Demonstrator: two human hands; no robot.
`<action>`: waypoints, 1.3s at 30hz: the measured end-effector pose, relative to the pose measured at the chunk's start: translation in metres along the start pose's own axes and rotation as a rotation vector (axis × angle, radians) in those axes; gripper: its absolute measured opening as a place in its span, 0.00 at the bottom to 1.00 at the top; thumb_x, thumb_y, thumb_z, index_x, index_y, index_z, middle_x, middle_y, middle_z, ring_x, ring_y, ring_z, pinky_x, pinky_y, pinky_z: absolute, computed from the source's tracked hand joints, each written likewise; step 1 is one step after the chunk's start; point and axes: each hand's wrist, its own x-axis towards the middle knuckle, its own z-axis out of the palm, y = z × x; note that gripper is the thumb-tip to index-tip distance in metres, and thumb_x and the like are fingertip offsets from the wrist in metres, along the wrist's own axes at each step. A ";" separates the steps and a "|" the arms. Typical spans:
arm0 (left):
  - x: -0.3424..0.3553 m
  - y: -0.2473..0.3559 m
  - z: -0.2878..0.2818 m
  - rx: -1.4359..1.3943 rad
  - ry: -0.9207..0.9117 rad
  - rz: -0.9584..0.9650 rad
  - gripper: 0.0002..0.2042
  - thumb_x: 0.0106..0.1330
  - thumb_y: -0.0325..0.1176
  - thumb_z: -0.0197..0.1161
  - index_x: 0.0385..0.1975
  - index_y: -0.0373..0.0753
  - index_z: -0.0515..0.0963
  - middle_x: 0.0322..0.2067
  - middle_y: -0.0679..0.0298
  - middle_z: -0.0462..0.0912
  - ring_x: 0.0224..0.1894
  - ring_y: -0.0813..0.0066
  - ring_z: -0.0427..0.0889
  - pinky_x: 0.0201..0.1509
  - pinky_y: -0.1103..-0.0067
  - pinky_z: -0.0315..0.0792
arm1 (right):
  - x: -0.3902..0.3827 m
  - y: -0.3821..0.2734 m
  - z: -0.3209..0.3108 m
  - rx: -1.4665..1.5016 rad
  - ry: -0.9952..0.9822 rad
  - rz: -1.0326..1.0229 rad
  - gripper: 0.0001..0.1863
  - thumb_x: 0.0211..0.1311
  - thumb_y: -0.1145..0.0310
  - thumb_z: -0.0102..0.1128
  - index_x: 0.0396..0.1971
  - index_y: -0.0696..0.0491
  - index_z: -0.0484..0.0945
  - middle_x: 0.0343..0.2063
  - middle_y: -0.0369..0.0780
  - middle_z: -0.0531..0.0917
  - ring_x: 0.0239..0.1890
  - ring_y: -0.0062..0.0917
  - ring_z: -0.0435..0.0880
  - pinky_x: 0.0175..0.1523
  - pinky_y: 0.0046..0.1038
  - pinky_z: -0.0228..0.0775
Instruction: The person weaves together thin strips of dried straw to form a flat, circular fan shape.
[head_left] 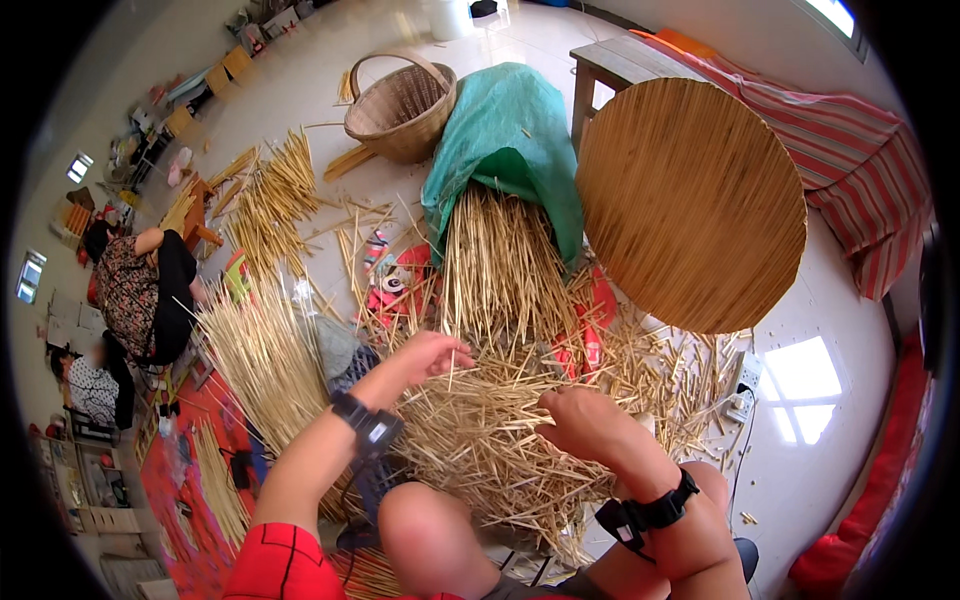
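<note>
Here, two other people are sitting at far left beside one loose spread of straw sticks. The left hand is pinching a single thin stick above the central straw pile; the right hand is clenching over it. Behind are lying one basket, one green sack, and one round woven mat.

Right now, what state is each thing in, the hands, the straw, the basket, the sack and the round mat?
left hand: pinching a thin straw above the pile.
right hand: closed, resting on the straw.
straw pile: loose, tangled, spread over the floor.
green sack: open, straw stalks spilling out.
woven basket: tipped on its side.
round mat: finished disc, standing tilted.
</note>
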 end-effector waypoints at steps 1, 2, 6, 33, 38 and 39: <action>-0.016 0.002 0.008 -0.062 -0.040 -0.001 0.08 0.62 0.28 0.50 0.32 0.29 0.73 0.30 0.51 0.81 0.10 0.87 0.63 0.12 0.90 0.56 | 0.001 0.000 -0.003 -0.003 -0.009 0.016 0.13 0.51 0.62 0.57 0.28 0.59 0.74 0.26 0.49 0.79 0.33 0.42 0.79 0.39 0.38 0.72; -0.034 0.000 0.010 -0.096 -0.051 -0.007 0.08 0.64 0.29 0.49 0.35 0.30 0.72 0.29 0.53 0.80 0.11 0.88 0.61 0.13 0.91 0.56 | 0.003 -0.003 -0.007 -0.005 -0.020 0.018 0.14 0.51 0.62 0.57 0.28 0.59 0.74 0.26 0.49 0.79 0.34 0.43 0.79 0.39 0.38 0.72; -0.115 -0.010 0.048 -0.070 -0.129 0.066 0.09 0.66 0.31 0.48 0.36 0.31 0.72 0.29 0.55 0.80 0.13 0.87 0.64 0.16 0.90 0.58 | 0.013 0.001 -0.004 0.085 -0.010 -0.006 0.15 0.55 0.60 0.54 0.33 0.58 0.75 0.26 0.50 0.79 0.34 0.43 0.79 0.40 0.38 0.71; -0.089 0.000 0.099 -0.159 0.012 0.579 0.09 0.64 0.34 0.57 0.39 0.37 0.76 0.23 0.74 0.74 0.21 0.90 0.65 0.23 0.91 0.56 | 0.022 -0.014 -0.005 1.174 0.209 0.015 0.06 0.61 0.71 0.56 0.30 0.58 0.74 0.22 0.32 0.77 0.24 0.12 0.74 0.31 0.16 0.67; -0.089 0.000 0.108 -0.190 0.020 0.575 0.07 0.61 0.32 0.60 0.34 0.36 0.77 0.20 0.75 0.73 0.20 0.91 0.64 0.23 0.91 0.56 | 0.021 -0.018 0.008 1.157 0.137 0.028 0.07 0.60 0.71 0.57 0.28 0.59 0.74 0.22 0.32 0.77 0.25 0.12 0.74 0.31 0.16 0.67; -0.088 0.000 0.108 -0.178 0.017 0.580 0.06 0.61 0.32 0.60 0.34 0.36 0.78 0.20 0.76 0.73 0.19 0.91 0.64 0.22 0.91 0.56 | 0.021 -0.019 0.008 1.143 0.130 0.039 0.07 0.60 0.71 0.56 0.29 0.59 0.74 0.23 0.32 0.77 0.25 0.12 0.74 0.31 0.16 0.67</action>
